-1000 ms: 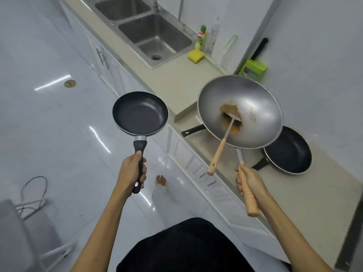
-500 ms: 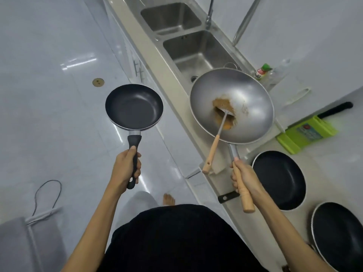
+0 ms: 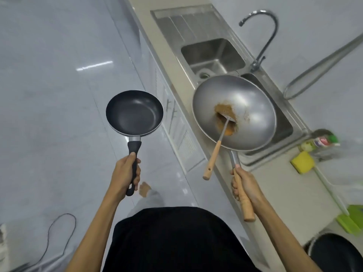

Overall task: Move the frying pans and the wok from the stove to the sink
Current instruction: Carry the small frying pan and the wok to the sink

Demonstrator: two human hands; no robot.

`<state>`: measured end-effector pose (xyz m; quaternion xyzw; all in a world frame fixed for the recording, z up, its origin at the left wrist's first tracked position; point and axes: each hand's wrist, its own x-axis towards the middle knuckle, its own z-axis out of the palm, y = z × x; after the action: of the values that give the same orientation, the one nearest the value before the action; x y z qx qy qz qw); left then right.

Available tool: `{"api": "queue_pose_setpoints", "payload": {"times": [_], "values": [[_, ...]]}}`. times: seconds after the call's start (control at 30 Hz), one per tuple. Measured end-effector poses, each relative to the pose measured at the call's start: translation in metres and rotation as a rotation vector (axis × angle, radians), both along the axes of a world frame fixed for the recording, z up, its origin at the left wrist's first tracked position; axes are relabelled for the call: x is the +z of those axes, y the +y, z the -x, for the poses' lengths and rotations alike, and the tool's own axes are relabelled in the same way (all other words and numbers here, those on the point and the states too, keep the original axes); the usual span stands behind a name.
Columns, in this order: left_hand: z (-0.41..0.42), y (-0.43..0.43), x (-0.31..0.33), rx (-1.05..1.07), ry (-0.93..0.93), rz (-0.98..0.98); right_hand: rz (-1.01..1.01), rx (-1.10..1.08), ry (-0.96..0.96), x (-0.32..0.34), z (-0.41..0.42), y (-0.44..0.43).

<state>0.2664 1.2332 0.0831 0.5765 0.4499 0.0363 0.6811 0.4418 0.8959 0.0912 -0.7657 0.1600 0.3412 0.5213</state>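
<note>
Since a second ago the person has walked from stove to steel double sink (image 3: 214, 54). Right hand (image 3: 245, 186) grips the wooden handle of the silver wok (image 3: 247, 107), now over the near basin; lowering looks imminent. Left hand (image 3: 125, 173) clasps the small black frying pan (image 3: 134, 112), over floor. Another black pan (image 3: 334, 252) is cropped bottom-right; near basin mostly hidden.

Stained steel wok (image 3: 245, 107) over sink (image 3: 214, 54); black pan (image 3: 135, 112) level.
</note>
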Motion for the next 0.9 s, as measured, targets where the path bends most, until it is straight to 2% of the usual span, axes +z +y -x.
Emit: {"api": "queue_pose_setpoints", "payload": {"times": [0.33, 0.63, 0.9], "values": [[-0.118, 0.2, 0.007, -0.066, 0.016, -0.02, -0.068, -0.026, 0.002, 0.002, -0.117, 0.212], [-0.272, 0.351, -0.005, -0.078, 0.016, -0.024, -0.052, -0.034, 0.019, -0.01, -0.266, 0.364], [-0.385, 0.449, 0.003, -0.098, 0.006, -0.011, -0.049, -0.107, 0.026, -0.001, -0.373, 0.474]]}}
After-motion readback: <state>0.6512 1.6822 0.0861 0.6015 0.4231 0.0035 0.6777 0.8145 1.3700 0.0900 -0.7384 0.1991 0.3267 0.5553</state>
